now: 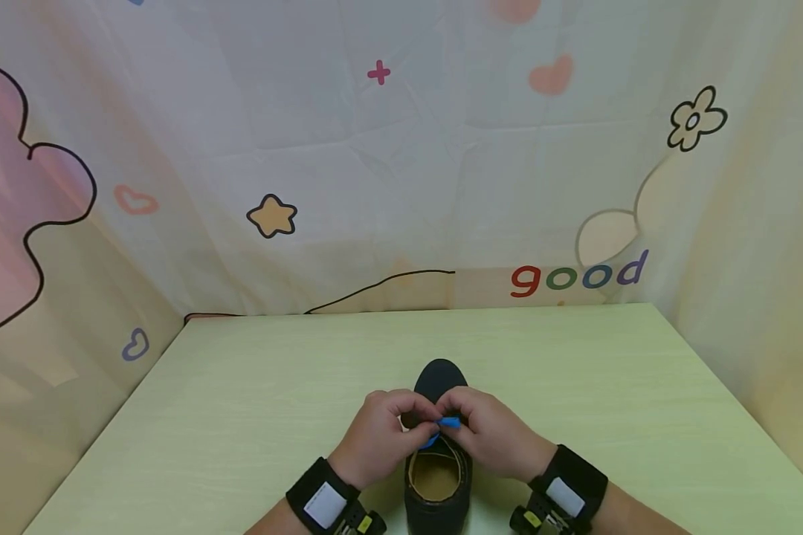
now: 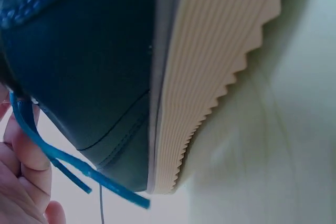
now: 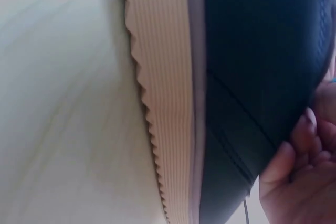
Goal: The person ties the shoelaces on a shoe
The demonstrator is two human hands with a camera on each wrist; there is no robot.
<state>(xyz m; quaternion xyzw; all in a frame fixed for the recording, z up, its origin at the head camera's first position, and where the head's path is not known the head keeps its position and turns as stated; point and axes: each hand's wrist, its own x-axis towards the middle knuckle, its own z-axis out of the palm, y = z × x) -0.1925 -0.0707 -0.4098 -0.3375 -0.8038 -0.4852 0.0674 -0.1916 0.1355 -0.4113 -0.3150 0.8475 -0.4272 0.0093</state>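
A dark shoe (image 1: 439,377) with a ridged tan sole (image 3: 163,98) stands on the table, toe pointing away from me. Over its opening both hands meet at a blue shoelace (image 1: 450,422). My left hand (image 1: 389,435) pinches the lace between thumb and index finger from the left. From the right, my right hand (image 1: 498,435) pinches it too, thumb and index finger close to the other hand's tips. In the left wrist view, loose ends of the blue shoelace (image 2: 79,163) hang beside the shoe's upper. The fingers partly cover the lacing, so its exact crossing is hidden.
The pale green table (image 1: 274,386) extends around the shoe on both sides and behind it. A printed curtain (image 1: 348,186) hangs along the back and sides of the table. Each wrist wears a black strap (image 1: 321,494) with a camera.
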